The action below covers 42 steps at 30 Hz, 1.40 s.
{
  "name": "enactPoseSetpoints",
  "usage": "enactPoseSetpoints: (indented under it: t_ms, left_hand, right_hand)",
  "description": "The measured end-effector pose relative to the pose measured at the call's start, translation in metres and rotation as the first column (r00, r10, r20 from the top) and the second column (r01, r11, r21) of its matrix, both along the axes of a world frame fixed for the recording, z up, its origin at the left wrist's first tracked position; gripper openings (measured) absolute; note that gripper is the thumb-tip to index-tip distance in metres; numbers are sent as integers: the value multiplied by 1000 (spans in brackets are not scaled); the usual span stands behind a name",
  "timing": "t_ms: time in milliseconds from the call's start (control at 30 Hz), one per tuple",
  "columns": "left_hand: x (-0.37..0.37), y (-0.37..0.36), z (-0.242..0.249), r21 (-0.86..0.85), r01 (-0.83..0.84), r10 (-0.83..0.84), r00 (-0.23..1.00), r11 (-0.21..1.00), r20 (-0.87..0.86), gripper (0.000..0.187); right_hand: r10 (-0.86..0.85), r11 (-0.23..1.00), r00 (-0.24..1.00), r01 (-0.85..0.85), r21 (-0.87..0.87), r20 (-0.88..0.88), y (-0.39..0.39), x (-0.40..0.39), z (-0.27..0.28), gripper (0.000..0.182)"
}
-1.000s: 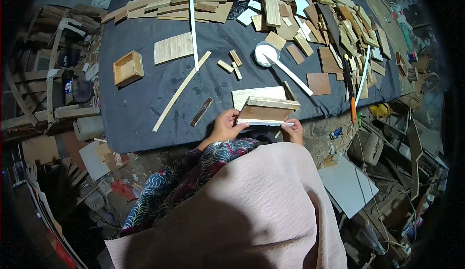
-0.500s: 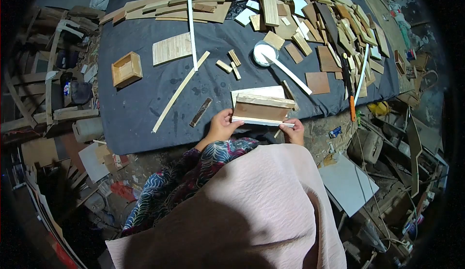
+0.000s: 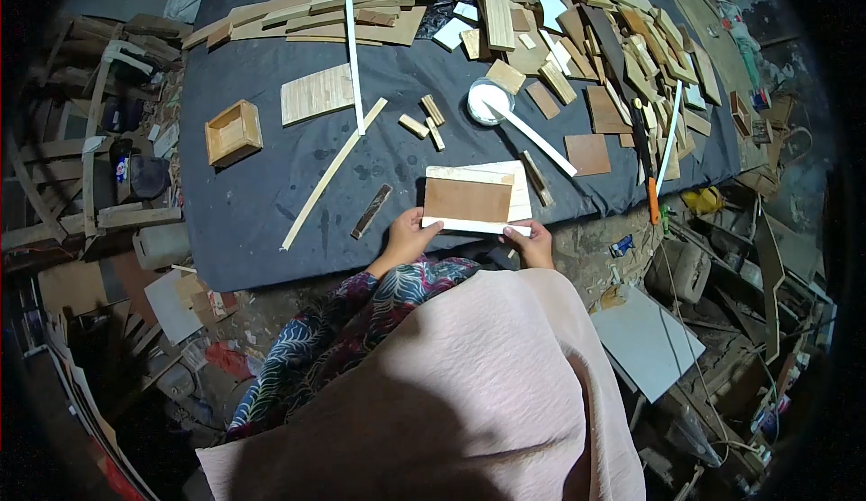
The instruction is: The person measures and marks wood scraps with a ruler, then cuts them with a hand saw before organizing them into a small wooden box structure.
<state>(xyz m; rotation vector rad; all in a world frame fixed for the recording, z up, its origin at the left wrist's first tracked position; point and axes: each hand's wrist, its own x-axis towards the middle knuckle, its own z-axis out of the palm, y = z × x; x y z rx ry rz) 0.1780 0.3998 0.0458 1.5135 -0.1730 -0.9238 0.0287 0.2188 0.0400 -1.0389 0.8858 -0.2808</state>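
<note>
Near the front edge of the cloth-covered table, I hold a small wooden frame piece (image 3: 467, 201), a brown panel with pale strips along its long edges. My left hand (image 3: 406, 239) grips its near left corner, thumb over the white near strip. At the near right corner, my right hand (image 3: 535, 243) pinches the same strip. A pale board (image 3: 520, 190) lies behind and partly under the piece. Just right of it is a narrow dark-edged wood strip (image 3: 536, 179). A tub of white paste (image 3: 480, 110) stands farther back, a white stick (image 3: 538, 141) leaning out of it.
An open wooden box (image 3: 233, 133), a slatted panel (image 3: 317, 95) and a long thin strip (image 3: 336, 173) lie to the left. Offcuts (image 3: 631, 59) are heaped at the back right, beside an orange-handled saw-like tool (image 3: 653, 199). Clutter covers the floor on both sides.
The frame piece has tilted so its brown panel faces up more, and it has shifted slightly left. Both hands have moved with it, still gripping the near strip.
</note>
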Motion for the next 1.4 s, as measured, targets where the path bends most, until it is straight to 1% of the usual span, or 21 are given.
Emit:
enactPoseSetpoints:
  t_ms: [133,233,300,333,367,400,433,467,533,600,667,733,800,967,1067,1100,1133,1167,1200,1300,1400]
  left_hand:
    - [2,1,-7,-24,10,-11,1000,1000,-20,29]
    - [3,6,-17,-38,-30,24,988,999,-152,33]
    - [1,7,-12,188,-80,49,985,979,165,36]
    - [1,6,-10,185,-81,50,985,979,166,36]
    - [1,3,2,234,-86,-46,861,968,506,36]
    - [1,1,13,278,-112,-152,618,954,771,37]
    - [3,-1,22,319,-13,-253,578,948,776,36]
    - [3,-3,28,318,-19,-249,578,948,777,36]
    - [2,-9,36,309,117,-319,566,944,760,33]
    - [5,-13,29,260,29,-237,517,965,822,31]
    - [11,-10,11,188,-144,-32,707,972,706,28]
    - [12,-5,-1,210,-137,-30,769,968,638,24]
    - [11,-1,-7,165,-34,-35,917,986,398,18]
    - [2,-7,-10,98,-58,17,929,993,370,15]
    - [2,-11,5,230,2,-76,945,973,317,16]
    - [1,-13,16,251,11,-176,743,968,645,19]
    - [-2,-14,22,271,11,-250,424,962,870,22]
    - [-7,-18,23,290,165,-333,510,943,793,25]
    - [-8,-22,25,283,173,-331,506,943,797,25]
    - [-9,-37,27,257,308,-339,254,916,906,23]
    - [-4,-41,9,293,382,-390,206,877,898,22]
  right_hand:
    - [6,1000,999,-4,30,-52,3,0,-11,14]
    - [-5,999,999,7,45,-54,3,1,-10,13]
    - [-20,998,998,24,57,-67,2,2,-9,13]
    - [-22,994,995,32,101,-98,0,2,-8,14]
    - [-22,989,991,41,145,-130,-1,3,-7,14]
    - [-19,989,992,37,143,-128,-3,5,-5,14]
    - [-27,987,988,50,150,-151,-6,7,-2,14]
    - [-36,986,984,63,156,-174,-8,9,1,15]
    - [-51,984,986,77,160,-161,-15,11,3,16]
    - [-75,983,986,98,158,-149,-26,11,3,16]
    - [-109,960,977,151,236,-182,-34,10,1,16]
    - [-99,959,976,146,244,-195,-37,10,3,15]
    - [-66,971,977,110,211,-203,-36,12,4,16]
    - [-39,987,986,63,147,-160,-34,10,-3,16]
    - [-52,990,988,70,122,-146,-30,8,1,16]
    - [-75,990,987,90,109,-141,-28,9,4,16]
    - [-84,990,987,98,102,-139,-29,6,3,16]
    - [-64,993,988,77,92,-140,-29,5,3,15]
    - [-44,995,989,57,83,-143,-29,3,2,15]
    - [-102,980,978,130,149,-182,-34,-1,-6,17]
    - [-170,967,976,191,166,-136,-29,-4,-8,18]
